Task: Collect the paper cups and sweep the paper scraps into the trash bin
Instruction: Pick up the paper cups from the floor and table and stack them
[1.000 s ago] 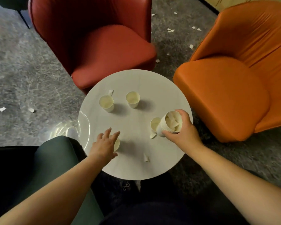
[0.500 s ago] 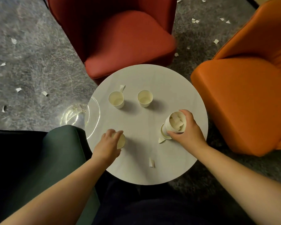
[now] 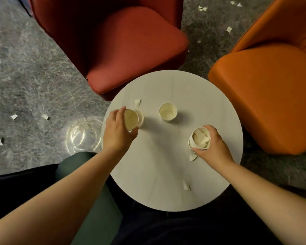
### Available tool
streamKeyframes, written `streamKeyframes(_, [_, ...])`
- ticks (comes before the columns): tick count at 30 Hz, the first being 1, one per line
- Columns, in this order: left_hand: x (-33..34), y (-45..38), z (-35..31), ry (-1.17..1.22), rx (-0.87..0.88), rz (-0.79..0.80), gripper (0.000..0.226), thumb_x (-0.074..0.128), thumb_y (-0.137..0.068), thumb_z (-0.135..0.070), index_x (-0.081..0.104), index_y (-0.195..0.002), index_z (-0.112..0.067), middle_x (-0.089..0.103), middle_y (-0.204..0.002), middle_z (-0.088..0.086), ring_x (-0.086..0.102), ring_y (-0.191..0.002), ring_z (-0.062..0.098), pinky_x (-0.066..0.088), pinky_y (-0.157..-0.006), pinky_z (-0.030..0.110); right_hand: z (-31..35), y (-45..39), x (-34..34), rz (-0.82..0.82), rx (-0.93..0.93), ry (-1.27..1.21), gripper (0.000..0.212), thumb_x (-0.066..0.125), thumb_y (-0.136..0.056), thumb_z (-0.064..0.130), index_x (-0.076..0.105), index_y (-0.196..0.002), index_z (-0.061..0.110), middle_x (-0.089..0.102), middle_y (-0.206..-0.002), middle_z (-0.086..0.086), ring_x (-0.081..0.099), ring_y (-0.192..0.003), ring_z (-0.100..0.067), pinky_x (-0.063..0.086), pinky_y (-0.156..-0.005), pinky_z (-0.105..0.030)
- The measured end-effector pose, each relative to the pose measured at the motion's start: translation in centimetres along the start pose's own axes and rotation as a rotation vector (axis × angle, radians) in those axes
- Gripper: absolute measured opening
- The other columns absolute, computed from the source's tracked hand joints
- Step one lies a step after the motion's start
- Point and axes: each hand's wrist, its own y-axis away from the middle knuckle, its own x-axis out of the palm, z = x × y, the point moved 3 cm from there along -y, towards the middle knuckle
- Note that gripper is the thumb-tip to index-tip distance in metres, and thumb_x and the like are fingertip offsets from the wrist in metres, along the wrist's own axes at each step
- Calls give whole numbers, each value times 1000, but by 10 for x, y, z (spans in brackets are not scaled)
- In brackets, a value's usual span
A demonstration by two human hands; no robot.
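White round tabletop (image 3: 166, 174) carries all cup activity. Left hand (image 3: 116, 132): fingers and thumb curled round a cream paper cup (image 3: 131, 119), tilted so its open mouth faces the camera; this tilted cup sits over or against a second cream paper cup (image 3: 141, 117) standing at the table's left side, and whether the two touch cannot be told. Right hand (image 3: 213, 148): fingers wrapped round a cream paper cup filled with torn paper pieces (image 3: 200, 138), thumb on the near side, fingertips over the far rim; a further rim edge shows at its left side, so it may be nested in another cup, count not resolvable. A lone upright empty paper cup (image 3: 167, 112) stands between the two hands, toward the far side, touched by neither. Loose scraps on the table: one white scrap (image 3: 137, 103) just beyond the left-hand cups, one curved scrap (image 3: 193, 157) just beside the right hand's near side, one small folded scrap (image 3: 186, 185) near the front edge, well apart from both hands. Surroundings: dark red upholstered armchair (image 3: 131, 41) beyond the table, orange upholstered armchair (image 3: 268, 85) to the right, both close against the table rim. Grey mottled carpet (image 3: 34, 76) bears scattered white paper bits (image 3: 14, 117) to the left and more between the two chairs at upper right. A dark green cushioned seat (image 3: 72, 165) lies under the left forearm.
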Motion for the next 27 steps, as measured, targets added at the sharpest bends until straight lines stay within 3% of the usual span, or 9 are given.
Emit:
streamKeyframes(12, [47,-54,26,-97,206,408,85,82,-74,-27,36,-144,-15,40,-140,8,53,-112,34,47,-90,41,-4,-10,26,-165,155,-107,87,87,-65,23,35,-134,30,45,-130,4,42,-105,-8,39,-83,-23])
streamKeyframes(15, [41,-57,18,-39,259,329,83,80,-73,-30,37,-143,-16,44,-135,7,54,-111,31,48,-81,35,-4,-10,27,-182,188,-112,88,87,-64,24,35,-134,31,45,-131,4,41,-106,-7,39,-83,-23])
streamKeyframes(19, [21,-56,-11,178,390,41,81,74,-75,-35,35,-143,-16,41,-134,5,46,-117,17,43,-85,22,-2,-8,25,-215,204,-124,88,87,-63,23,35,-134,31,46,-132,2,43,-105,-8,39,-83,-23])
streamKeyframes(22, [21,-57,-34,229,440,52,80,72,-77,-41,35,-144,-15,42,-134,5,45,-117,12,36,-89,10,3,-9,22,-237,199,-143,89,87,-63,23,36,-135,30,46,-131,2,46,-109,-11,39,-84,-24])
streamKeyframes(27, [53,-67,-57,107,428,282,81,78,-76,-38,39,-144,-16,46,-137,4,51,-118,24,47,-90,34,12,-8,10,-262,182,-177,90,87,-62,27,33,-133,35,43,-124,13,43,-106,-5,40,-82,-20])
